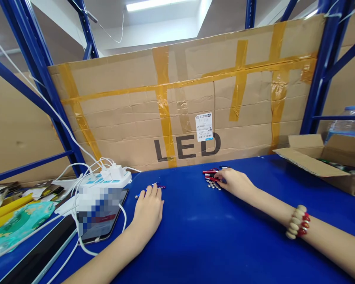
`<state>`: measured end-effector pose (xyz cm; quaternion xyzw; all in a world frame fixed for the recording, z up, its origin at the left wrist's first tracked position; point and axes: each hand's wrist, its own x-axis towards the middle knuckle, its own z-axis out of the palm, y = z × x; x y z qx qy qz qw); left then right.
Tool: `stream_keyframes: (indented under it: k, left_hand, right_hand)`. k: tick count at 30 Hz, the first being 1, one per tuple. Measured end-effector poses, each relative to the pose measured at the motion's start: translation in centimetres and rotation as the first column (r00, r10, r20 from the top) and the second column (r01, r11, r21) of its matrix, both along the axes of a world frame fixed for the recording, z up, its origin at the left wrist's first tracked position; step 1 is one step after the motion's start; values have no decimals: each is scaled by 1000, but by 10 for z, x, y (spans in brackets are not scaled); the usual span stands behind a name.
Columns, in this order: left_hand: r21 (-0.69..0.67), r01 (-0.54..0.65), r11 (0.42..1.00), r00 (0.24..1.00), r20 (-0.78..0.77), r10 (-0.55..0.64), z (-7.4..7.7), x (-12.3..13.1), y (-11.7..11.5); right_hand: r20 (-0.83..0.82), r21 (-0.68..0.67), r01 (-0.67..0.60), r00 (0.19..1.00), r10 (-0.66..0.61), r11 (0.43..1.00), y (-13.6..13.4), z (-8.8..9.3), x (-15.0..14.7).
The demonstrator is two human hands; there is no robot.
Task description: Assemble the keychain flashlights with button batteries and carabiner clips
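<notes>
My left hand (pixel 149 206) lies palm down on the blue tabletop, fingers stretched forward over slim blue pen-like pieces (pixel 138 196). The fingers partly cover these pieces, and a short dark-red end shows beside them. Further right, my right hand (pixel 234 182) reaches into a small pile, its thumb and bent fingers closed about a slim red pen-like tube (pixel 212 178). Another red tube (pixel 208 172) lies just behind it. Several small silver pieces (pixel 214 185) are scattered below the fingertips. Dark slim pieces (pixel 224 167) show behind that hand.
At left, a power strip (pixel 115 178) with white cables stands beside a tablet-like device (pixel 103 225) and a long black box (pixel 44 248). Yellow and teal packages (pixel 23 221) lie further left. An open cardboard box (pixel 322 165) stands at right. A taped cardboard panel (pixel 130 130) closes the back.
</notes>
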<state>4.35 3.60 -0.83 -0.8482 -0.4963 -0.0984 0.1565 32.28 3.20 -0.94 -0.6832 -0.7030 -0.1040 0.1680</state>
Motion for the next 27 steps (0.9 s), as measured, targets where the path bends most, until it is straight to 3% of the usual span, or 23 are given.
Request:
stream_keyframes:
  k: [4,5,9,13,15,18,22,27]
  left_hand:
    - [-34,146,989,985,95,-143,0,11,-16]
    - [-84,195,977,962,209,-174,-2,14,-19]
    - [-260,352,899,791,596,-137,-12,20,-26]
    - [-229,421,878,639,762,-108,-9,21,-25]
    - [-224,478,849,570,815,-106,-4,21,-25]
    - [-233,550,802,481,873,-76,1,22,-25]
    - [-282,523,804,442,896,27,-2,22,-22]
    - [-295,531,794,401,913,71,-7,21,-18]
  right_hand:
    - [-43,102,-147,987,152,984,-6,6,-8]
    - [-54,127,-196,977,204,972,-8,8,-13]
    - [-75,211,-368,917,391,905,-24,10,-38]
    - [-151,294,-563,771,619,772,-41,10,-61]
    - [-171,281,-598,738,653,750,-46,10,-67]
    - [-178,240,-587,756,630,773,-50,11,-71]
    - [-179,135,-495,840,513,858,-48,10,-69]
    - [14,26,-306,952,306,952,-39,7,-61]
